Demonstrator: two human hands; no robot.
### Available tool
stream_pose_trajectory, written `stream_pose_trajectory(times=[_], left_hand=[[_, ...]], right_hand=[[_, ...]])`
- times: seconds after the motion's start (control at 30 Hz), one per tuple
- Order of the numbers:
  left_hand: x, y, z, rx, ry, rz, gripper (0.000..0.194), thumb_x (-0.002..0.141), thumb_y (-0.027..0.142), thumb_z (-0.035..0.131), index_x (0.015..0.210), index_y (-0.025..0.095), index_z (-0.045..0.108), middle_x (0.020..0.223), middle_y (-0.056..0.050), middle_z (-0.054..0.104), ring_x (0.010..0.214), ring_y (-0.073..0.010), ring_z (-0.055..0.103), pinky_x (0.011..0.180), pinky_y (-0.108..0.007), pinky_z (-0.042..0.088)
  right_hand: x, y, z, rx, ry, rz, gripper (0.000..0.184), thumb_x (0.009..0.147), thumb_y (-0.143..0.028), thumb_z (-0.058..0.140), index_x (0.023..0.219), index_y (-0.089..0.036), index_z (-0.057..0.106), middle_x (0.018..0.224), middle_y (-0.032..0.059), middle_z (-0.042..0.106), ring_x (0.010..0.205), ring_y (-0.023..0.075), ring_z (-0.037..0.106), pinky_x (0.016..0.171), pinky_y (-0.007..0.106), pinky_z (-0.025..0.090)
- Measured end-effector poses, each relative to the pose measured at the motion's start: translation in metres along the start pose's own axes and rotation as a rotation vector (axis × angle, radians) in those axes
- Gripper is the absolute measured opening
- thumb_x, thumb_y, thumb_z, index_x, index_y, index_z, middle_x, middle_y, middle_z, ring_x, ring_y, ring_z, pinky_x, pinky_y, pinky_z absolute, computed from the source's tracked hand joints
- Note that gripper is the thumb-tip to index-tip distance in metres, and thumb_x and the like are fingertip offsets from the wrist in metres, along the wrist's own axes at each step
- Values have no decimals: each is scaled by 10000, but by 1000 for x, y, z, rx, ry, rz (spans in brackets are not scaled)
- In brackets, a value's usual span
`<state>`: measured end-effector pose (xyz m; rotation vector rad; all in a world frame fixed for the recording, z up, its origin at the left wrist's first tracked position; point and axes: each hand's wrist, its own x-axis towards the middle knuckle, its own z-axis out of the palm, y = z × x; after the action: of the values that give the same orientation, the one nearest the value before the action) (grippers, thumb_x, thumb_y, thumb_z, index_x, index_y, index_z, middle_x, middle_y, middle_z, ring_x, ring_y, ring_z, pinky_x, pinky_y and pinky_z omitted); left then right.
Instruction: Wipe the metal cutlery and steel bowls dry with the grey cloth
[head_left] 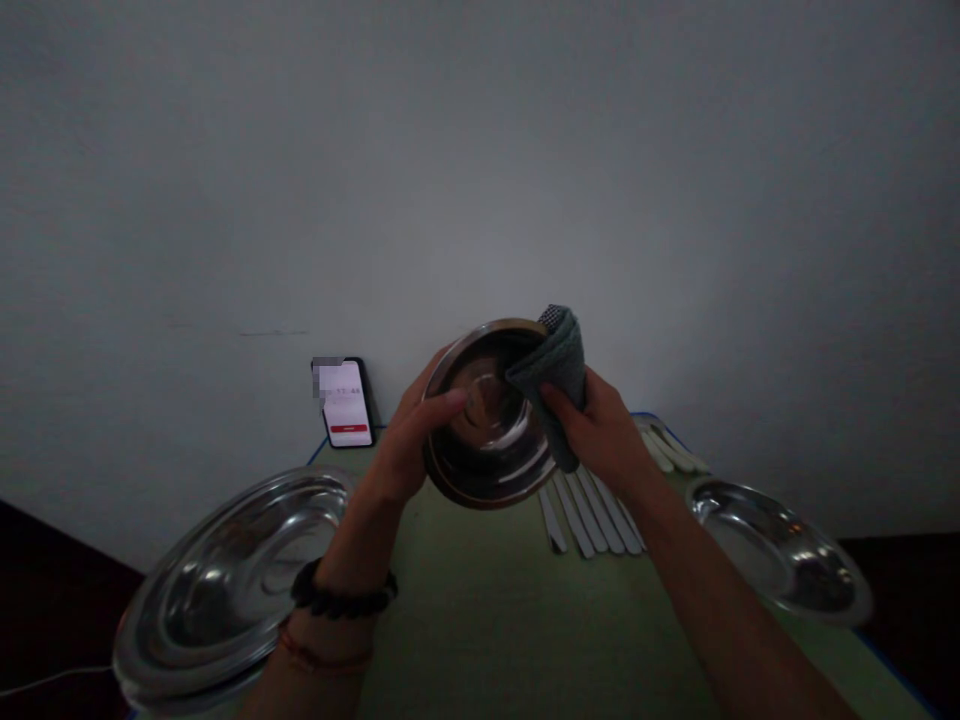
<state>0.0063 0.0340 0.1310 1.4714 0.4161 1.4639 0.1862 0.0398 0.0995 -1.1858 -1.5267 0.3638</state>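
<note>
A shiny metal bowl is held up over the table, tilted so its inside faces me. My left hand grips its left rim, with the thumb over the edge on the inner wall and the other fingers mostly hidden behind. On the bowl's right side, my right hand clasps a folded grey-green cloth. The cloth lies over the right rim and touches it, its upper part reaching inside. Below the bowl and right forearm, several table knives lie side by side, partly covered from view.
Stacked large metal basins stand at the left table edge. Another metal bowl sits at the right edge. A lit phone leans against the wall at the back. More pale-handled cutlery lies at the back right of the green table.
</note>
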Motion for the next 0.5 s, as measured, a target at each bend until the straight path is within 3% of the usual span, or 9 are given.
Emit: stream_pose_trajectory(times=[0.1, 0.2, 0.3, 0.37, 0.5], left_hand=[[0, -9, 2, -56, 7, 64, 400, 670, 276, 597, 1054, 174, 643, 1058, -74, 685, 1122, -335, 558, 987, -465, 427], [-1, -23, 8, -117, 167, 157, 402, 673, 288, 587, 1063, 198, 630, 1069, -53, 678, 1115, -302, 564, 1003, -448, 412], [-2, -36, 13, -133, 328, 190, 412, 697, 303, 590, 1099, 216, 611, 1079, -32, 672, 1095, -274, 577, 1000, -423, 419], [-1, -42, 14, -128, 387, 193, 406, 703, 302, 586, 1099, 212, 613, 1064, -27, 677, 1070, -266, 592, 992, -412, 428], [1, -41, 13, -120, 398, 182, 379, 705, 302, 579, 1067, 201, 621, 994, -30, 693, 1048, -271, 602, 966, -406, 445]], right_hand=[[-7, -3, 12, -6, 107, 29, 325, 859, -408, 434, 1048, -156, 518, 944, 121, 635, 861, 241, 595, 774, 411, 463], [-14, -2, 29, -14, 193, -1, 446, 875, -394, 401, 1234, -130, 377, 1144, 176, 563, 1041, 262, 549, 884, 458, 440], [-16, 3, 37, -86, 178, -112, 609, 876, -364, 400, 1375, -89, 185, 1374, 221, 352, 1292, 272, 343, 1043, 481, 326], [-16, 5, 37, -172, 136, -154, 658, 883, -355, 386, 1407, -71, 106, 1441, 231, 227, 1360, 278, 225, 1084, 489, 276], [-12, 5, 27, -294, 111, -244, 592, 890, -310, 374, 1410, -130, 157, 1492, 183, 99, 1392, 285, 129, 1091, 526, 257]])
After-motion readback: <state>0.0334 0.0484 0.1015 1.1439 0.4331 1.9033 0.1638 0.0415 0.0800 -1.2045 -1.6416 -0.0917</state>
